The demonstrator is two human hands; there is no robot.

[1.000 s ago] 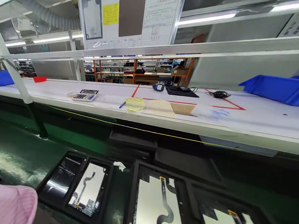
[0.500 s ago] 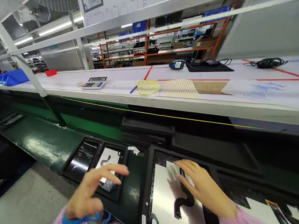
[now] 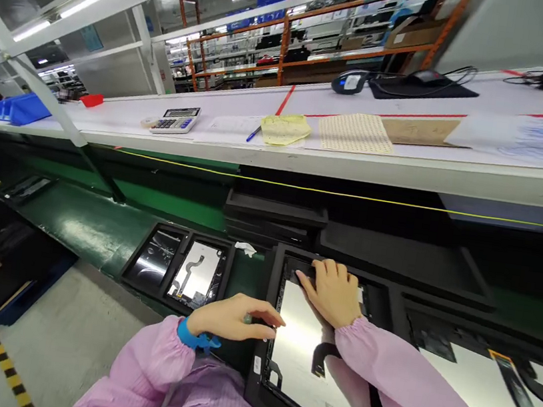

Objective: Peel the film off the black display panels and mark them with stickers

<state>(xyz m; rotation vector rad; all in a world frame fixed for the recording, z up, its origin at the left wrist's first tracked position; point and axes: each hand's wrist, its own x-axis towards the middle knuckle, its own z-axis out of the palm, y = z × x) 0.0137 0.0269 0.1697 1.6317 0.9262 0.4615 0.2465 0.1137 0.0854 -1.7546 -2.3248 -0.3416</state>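
Observation:
A large tablet display panel [image 3: 306,316] lies back side up in a black foam tray [image 3: 254,379]. Its back is silvery, and a dark curved flex cable [image 3: 320,358] crosses it. My right hand [image 3: 334,293] is at the panel's top edge, fingers bent down over the dark border and thumb stretched to the left; the fingertips are partly hidden. By the panel's left edge is my left hand [image 3: 238,317], thumb and forefinger apart with nothing seen between them. A blue wrist band [image 3: 192,335] circles the left wrist.
To the left, a smaller tray holds a dark glossy panel [image 3: 155,261] and a silvery panel [image 3: 199,264]. Another large panel [image 3: 464,379] lies at right. Stacked black trays [image 3: 275,211] stand behind. The shelf above carries a calculator [image 3: 176,121], yellow paper [image 3: 284,129] and a scanner [image 3: 350,81].
My left hand has moved right to the panel's left edge. The right hand has shifted to the panel's top edge, its fingers now bent. The camera view has tilted downward.

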